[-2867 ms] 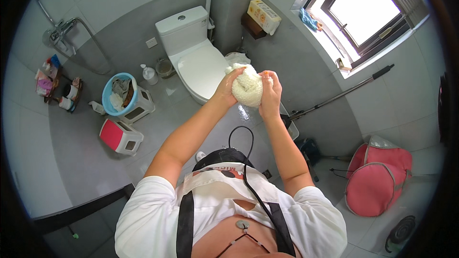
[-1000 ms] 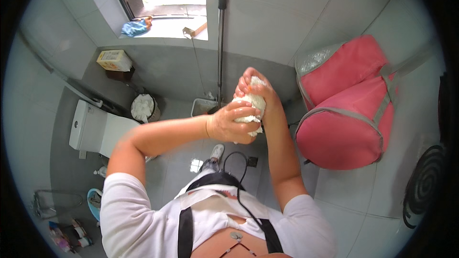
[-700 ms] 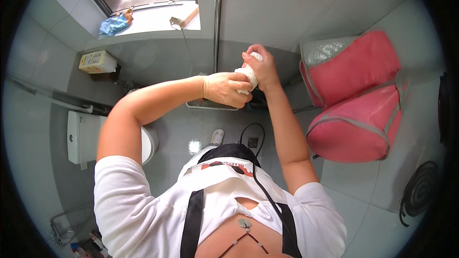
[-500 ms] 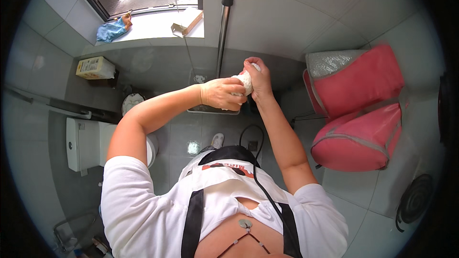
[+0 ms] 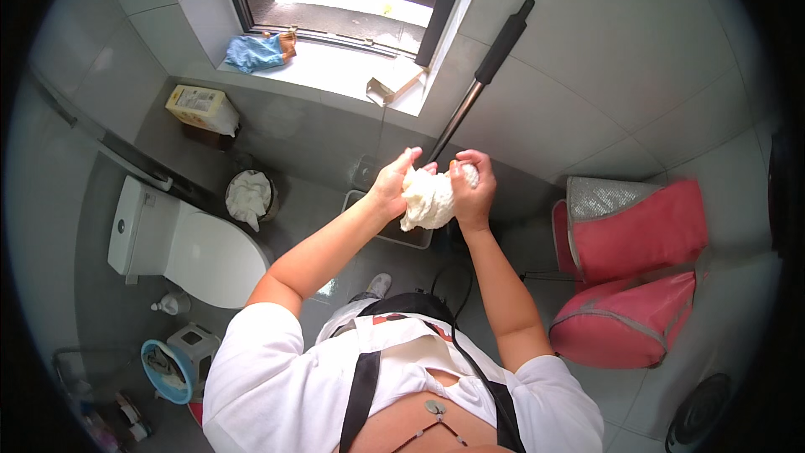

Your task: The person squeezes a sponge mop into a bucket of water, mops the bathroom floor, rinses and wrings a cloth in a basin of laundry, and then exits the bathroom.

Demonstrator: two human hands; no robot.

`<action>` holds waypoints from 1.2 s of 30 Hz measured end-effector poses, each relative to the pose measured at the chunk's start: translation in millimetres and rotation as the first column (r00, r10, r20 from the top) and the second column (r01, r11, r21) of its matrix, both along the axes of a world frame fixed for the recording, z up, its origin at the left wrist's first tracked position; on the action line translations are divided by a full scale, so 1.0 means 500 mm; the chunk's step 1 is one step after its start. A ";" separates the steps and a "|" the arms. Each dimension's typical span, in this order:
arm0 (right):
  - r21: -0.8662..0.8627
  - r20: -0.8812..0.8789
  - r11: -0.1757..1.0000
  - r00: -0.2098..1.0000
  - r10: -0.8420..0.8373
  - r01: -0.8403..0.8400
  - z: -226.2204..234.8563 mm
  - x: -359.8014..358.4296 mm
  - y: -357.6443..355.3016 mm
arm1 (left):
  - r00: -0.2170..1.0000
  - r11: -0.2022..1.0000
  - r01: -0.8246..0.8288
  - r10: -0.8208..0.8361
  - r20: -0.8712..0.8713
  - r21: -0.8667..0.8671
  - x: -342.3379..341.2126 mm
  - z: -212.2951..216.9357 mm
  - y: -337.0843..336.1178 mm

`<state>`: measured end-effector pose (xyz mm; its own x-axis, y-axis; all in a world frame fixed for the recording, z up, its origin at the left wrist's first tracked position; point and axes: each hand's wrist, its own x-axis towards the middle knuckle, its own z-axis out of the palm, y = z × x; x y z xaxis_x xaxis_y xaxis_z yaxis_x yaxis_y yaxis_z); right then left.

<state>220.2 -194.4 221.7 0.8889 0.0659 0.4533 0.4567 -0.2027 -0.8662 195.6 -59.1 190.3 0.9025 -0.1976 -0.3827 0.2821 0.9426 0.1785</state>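
Fingers (image 5: 411,158) of your left hand (image 5: 391,184) and right hand (image 5: 471,193) squeeze white cloth (image 5: 428,198) tight. Cloth bunched, wringing half done, above grey tub (image 5: 394,235).

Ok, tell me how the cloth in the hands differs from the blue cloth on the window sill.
The white cloth is cream-white; the blue cloth is blue. The white cloth is held up, bunched and squeezed between the left hand and right hand; the blue cloth lies untouched on the sill. The white cloth looks bigger in the picture, though it is nearer the camera. Both are crumpled, not folded flat.
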 end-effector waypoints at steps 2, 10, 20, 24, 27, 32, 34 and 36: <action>-0.083 0.061 0.995 0.996 0.067 -0.061 0.037 -0.028 0.022 | 0.992 0.995 0.100 -0.098 -0.074 0.018 0.001 -0.021 0.023; -0.453 0.613 0.875 0.652 0.446 -0.173 0.061 -0.005 0.038 | 0.813 0.806 0.582 -0.575 -0.084 0.110 -0.036 0.003 0.026; 0.133 0.255 0.989 0.962 -0.093 0.061 -0.005 -0.039 0.040 | 0.950 0.815 -0.310 0.247 0.191 0.489 -0.021 0.055 -0.047; 0.616 -0.178 0.776 0.983 -0.034 0.138 -0.012 -0.018 0.040 | 0.863 0.489 -0.503 0.335 0.379 0.712 -0.008 0.051 -0.091; 0.779 -0.389 0.580 0.910 0.146 0.240 -0.008 0.006 0.027 | 0.735 -0.051 -0.656 0.180 0.653 0.753 -0.001 0.057 -0.095; 0.741 -0.601 0.580 0.720 0.346 0.340 -0.019 0.046 -0.001 | 0.686 -0.166 -0.724 -0.065 0.725 0.670 0.018 0.090 -0.080; 0.723 -0.649 0.587 0.648 0.398 0.364 -0.044 0.073 -0.019 | 0.623 -0.180 -0.781 -0.164 0.765 0.598 0.041 0.094 -0.083; 0.782 -0.593 0.557 0.607 0.529 0.279 -0.072 0.090 -0.036 | 0.608 -0.199 -0.794 -0.257 0.752 0.574 0.057 0.089 -0.089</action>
<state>265.3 -212.3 185.9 0.8953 0.2161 -0.3894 -0.4235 0.6838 -0.5942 224.2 -103.8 234.7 0.7044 0.1695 0.6893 -0.5769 -0.4290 0.6951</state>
